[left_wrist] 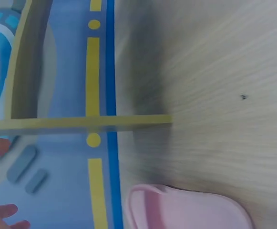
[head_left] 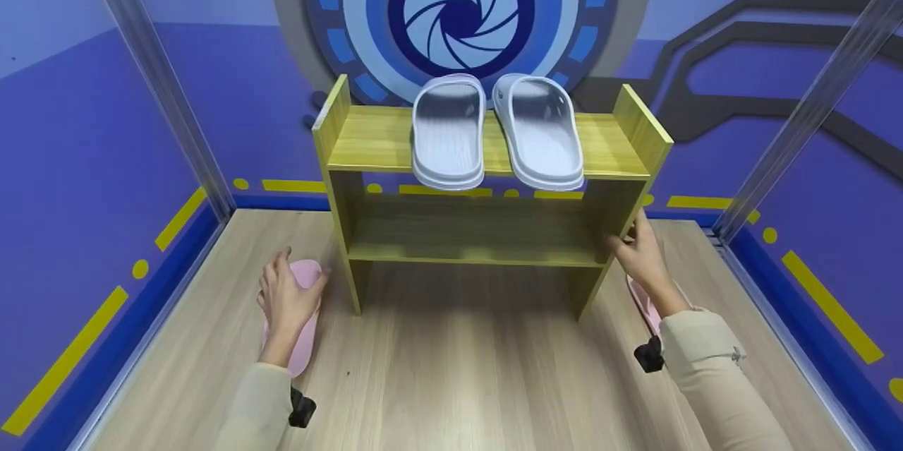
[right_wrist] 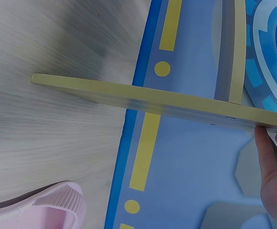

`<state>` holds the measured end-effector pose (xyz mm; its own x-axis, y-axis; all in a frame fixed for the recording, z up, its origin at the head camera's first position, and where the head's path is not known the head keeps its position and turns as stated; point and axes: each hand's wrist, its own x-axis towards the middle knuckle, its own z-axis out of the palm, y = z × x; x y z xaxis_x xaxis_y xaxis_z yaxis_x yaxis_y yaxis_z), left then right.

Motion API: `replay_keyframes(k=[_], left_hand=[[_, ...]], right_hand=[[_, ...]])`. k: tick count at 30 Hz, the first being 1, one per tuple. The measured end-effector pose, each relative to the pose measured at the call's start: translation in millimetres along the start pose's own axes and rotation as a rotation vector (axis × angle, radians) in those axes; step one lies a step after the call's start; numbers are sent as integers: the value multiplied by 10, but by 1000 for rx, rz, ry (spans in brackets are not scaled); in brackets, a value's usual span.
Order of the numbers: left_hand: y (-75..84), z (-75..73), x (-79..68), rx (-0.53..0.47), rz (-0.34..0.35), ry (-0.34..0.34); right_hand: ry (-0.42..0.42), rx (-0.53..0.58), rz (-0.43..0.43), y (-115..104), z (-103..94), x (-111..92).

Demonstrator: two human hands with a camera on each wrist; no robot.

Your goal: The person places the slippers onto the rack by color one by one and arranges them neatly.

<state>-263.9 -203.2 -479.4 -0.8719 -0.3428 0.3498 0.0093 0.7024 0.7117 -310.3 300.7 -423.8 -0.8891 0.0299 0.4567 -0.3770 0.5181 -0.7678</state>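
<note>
A two-tier wooden shelf (head_left: 476, 262) stands on the worktop (head_left: 451, 380), its upper tier bearing two pale clogs (head_left: 449, 140) whose near ends jut past the front edge. The right hand (head_left: 645, 257) pinches the shelf's right side between thumb and fingers. The left hand (head_left: 289, 299), fingers apart and holding nothing, is over a pink slipper (head_left: 303, 345) left of the shelf; another pink slipper (head_left: 640, 298) lies right, partly hidden by the right arm. Behind, an aperture-like emblem (head_left: 458, 13) marks the wall (head_left: 233, 98).
</note>
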Motion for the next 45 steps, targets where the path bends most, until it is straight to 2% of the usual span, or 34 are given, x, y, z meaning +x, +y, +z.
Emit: replay_keyframes(k=[3,10,17,20,33,38,45], left_hand=[[-69,-6,-3,-3,-45,-25],[-223,-36,-16,-5,-191,-159],[-410,10,-73,6,-282,-184],[-482,37,-101,13,-300,-184],[-699,150,-207,47,-327,-261],[-713,193,-209,66,-346,-253],[-730,252,-225,100,-334,-221]], right_hand=[[-2,-3,-4,-1,-4,-1],[-8,2,9,2,-4,-3],[-1,-71,53,-5,-19,-16],[-9,-73,59,-8,-22,-14],[-22,-67,63,-3,-18,-18],[-22,-56,56,-7,-21,-13],[-19,-47,46,6,-18,4]])
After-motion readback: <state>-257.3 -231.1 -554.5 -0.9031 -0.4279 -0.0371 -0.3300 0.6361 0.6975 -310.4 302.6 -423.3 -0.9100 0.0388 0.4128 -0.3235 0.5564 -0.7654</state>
